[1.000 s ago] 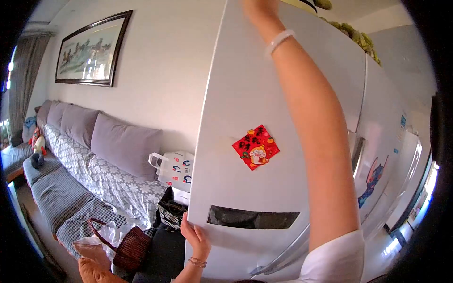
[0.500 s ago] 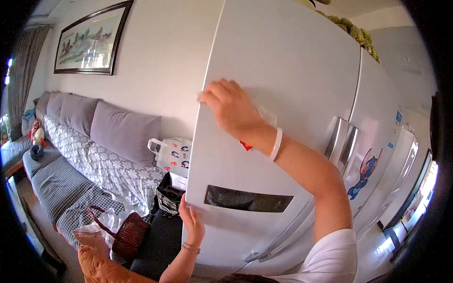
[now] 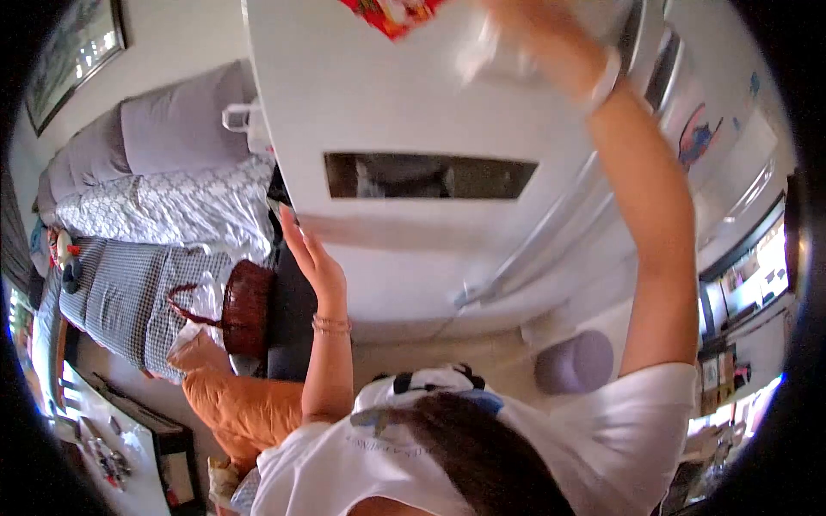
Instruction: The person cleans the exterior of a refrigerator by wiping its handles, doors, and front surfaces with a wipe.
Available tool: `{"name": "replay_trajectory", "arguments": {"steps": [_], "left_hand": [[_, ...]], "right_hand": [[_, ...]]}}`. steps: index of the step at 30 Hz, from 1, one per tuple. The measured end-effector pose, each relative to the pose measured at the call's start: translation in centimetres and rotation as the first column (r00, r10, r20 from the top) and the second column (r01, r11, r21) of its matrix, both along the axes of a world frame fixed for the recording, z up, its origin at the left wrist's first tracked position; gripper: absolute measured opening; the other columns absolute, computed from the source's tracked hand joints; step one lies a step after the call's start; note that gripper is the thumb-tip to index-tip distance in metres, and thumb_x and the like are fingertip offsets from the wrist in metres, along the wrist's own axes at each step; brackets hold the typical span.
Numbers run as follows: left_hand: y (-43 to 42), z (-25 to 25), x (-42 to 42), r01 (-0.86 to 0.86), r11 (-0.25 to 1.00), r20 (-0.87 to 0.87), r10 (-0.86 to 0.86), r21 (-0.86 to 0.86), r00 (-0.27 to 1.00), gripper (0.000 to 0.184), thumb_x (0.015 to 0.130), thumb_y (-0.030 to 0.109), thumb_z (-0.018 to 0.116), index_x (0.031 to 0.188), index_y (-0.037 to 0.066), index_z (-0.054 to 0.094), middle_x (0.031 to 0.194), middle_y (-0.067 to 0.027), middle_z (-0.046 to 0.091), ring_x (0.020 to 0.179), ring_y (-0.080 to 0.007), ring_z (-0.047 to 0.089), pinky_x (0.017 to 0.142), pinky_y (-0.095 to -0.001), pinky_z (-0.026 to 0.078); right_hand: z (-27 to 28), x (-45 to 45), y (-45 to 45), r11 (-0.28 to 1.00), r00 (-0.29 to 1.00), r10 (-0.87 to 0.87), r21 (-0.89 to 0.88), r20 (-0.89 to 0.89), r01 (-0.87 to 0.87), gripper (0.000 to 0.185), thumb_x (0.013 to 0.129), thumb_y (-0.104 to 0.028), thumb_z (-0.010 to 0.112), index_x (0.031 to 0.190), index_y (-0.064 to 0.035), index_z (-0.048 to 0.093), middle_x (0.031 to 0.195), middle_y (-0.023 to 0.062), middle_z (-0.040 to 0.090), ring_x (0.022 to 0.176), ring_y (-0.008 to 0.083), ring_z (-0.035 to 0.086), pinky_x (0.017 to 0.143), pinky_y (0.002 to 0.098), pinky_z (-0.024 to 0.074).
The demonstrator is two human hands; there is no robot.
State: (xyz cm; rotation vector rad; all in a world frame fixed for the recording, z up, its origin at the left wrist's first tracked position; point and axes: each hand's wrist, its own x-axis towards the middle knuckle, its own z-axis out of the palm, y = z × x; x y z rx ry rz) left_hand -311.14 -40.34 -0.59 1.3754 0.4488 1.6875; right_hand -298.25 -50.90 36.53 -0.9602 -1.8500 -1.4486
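Observation:
The large white refrigerator fills the middle of the view, with a dark rectangular panel in its door. My right hand, smeared by motion and partly cut off at the top edge, is at the upper door near the handles. A thin, crumpled white cloth or wipe hangs from it against the door surface. My left hand is open beside the refrigerator's lower left edge, its fingers stretched upward. A red decoration is on the door to the left of my right hand.
To the left are a sofa with grey cushions and a brown woven basket on a dark surface. An orange garment or cushion lies beside my left arm. A grey-purple bin stands on the floor at right.
My right hand has moved with the white cloth from the door's left edge rightward toward the handles. The view has tilted down. My left hand stays by the left edge.

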Motion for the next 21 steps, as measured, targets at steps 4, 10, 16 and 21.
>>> {"name": "replay_trajectory", "arguments": {"steps": [4, 10, 16, 21], "left_hand": [[-3.2, 1.4, -0.9, -0.059, 0.996, 0.021, 0.06, -0.067, 0.998, 0.047, 0.093, 0.029, 0.033, 0.131, 0.002, 0.025, 0.137, -0.0105, 0.024, 0.127, -0.0205, 0.022, 0.103, -0.0336, 0.018], [-6.7, 2.6, -0.1, -0.022, 1.0, 0.0, 0.022, -0.021, 1.0, 0.044, 0.093, 0.029, 0.032, 0.128, 0.002, 0.032, 0.129, -0.0119, 0.037, 0.122, -0.021, 0.032, 0.101, -0.0359, 0.021], [-12.3, 2.3, 2.2, 0.009, 0.996, -0.002, -0.009, -0.089, 1.0, 0.044, 0.092, 0.03, 0.032, 0.128, 0.004, 0.033, 0.126, -0.0137, 0.04, 0.119, -0.0216, 0.036, 0.1, -0.0375, 0.023], [-16.4, 2.9, 3.5, 0.054, 0.994, -0.017, -0.056, -0.091, 0.998, 0.047, 0.092, 0.033, 0.032, 0.128, 0.003, 0.033, 0.124, -0.0138, 0.042, 0.117, -0.0229, 0.038, 0.1, -0.038, 0.024]], "right_hand": [[-14.2, 3.7, -4.3, 0.937, 0.931, -0.348, 0.015, 0.113, 0.349, 0.016, 0.069, -0.01, 0.06, 0.085, -0.0135, 0.062, 0.08, -0.0005, 0.055, 0.063, 0.0152, 0.05, 0.069, 0.0288, 0.0327], [-13.1, 6.4, -9.6, 0.731, 0.76, -0.594, 0.217, -0.264, 0.647, 0.003, 0.071, -0.014, 0.062, 0.074, -0.0125, 0.062, 0.074, 0.0031, 0.054, 0.079, 0.0156, 0.049, 0.073, 0.0332, 0.0301], [-16.2, 7.5, -11.2, 0.594, 0.604, -0.796, 0.133, -0.049, 0.794, 0.032, 0.071, -0.011, 0.055, 0.103, -0.0088, 0.057, 0.083, -0.0029, 0.052, 0.077, 0.0141, 0.045, 0.069, 0.0308, 0.0302], [-18.4, 6.9, -11.6, 0.596, 0.598, -0.8, 0.04, -0.046, 0.802, 0.03, 0.068, -0.008, 0.055, 0.098, -0.002, 0.058, 0.077, 0.0005, 0.05, 0.074, 0.0161, 0.043, 0.069, 0.031, 0.0306]]}}
